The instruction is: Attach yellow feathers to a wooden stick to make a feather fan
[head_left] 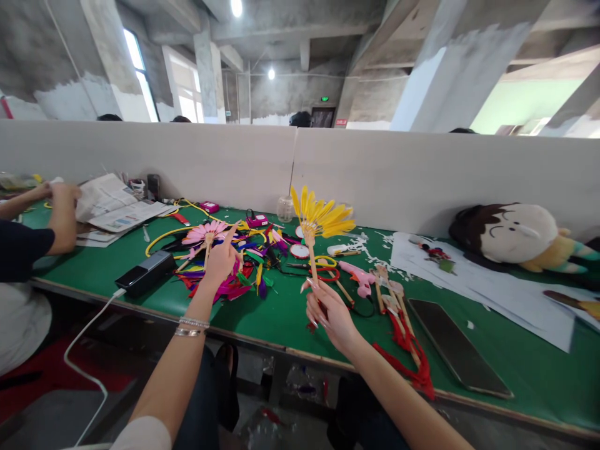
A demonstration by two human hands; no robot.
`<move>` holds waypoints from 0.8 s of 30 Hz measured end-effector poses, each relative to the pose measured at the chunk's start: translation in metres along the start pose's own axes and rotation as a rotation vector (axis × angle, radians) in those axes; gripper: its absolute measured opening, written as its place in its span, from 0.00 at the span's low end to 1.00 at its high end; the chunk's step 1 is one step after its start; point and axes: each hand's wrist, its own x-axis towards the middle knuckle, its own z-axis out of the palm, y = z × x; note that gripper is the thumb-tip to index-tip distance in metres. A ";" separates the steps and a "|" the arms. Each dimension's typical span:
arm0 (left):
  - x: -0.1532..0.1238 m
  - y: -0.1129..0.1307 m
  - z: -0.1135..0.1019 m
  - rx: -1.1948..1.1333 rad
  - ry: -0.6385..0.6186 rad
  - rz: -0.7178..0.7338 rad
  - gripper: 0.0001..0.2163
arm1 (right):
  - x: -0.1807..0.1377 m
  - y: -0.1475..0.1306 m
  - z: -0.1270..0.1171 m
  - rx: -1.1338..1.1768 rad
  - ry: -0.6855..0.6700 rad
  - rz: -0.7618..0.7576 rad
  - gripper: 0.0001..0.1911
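Note:
My right hand pinches the wooden stick of a yellow feather fan and holds it upright above the green table. My left hand hovers over a heap of coloured feathers, index finger stretched out, the other fingers curled in; it holds nothing that I can see. A pink feather fan lies just beyond that finger.
A black box with a white cable sits at the left front. A pink glue gun, scissors, wooden sticks with red tassels and a dark tablet lie right. A plush doll rests far right. Another person's arm works at left.

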 end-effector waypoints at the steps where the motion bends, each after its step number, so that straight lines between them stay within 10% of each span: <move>1: 0.000 0.000 -0.001 0.026 0.014 -0.006 0.27 | 0.000 0.000 0.000 0.000 -0.001 0.004 0.11; 7: 0.001 -0.002 -0.002 0.047 0.016 -0.003 0.25 | -0.001 0.000 0.000 0.000 0.002 0.024 0.11; 24: -0.003 -0.005 0.014 0.119 -0.688 0.000 0.25 | -0.002 0.002 -0.001 -0.013 -0.011 0.012 0.11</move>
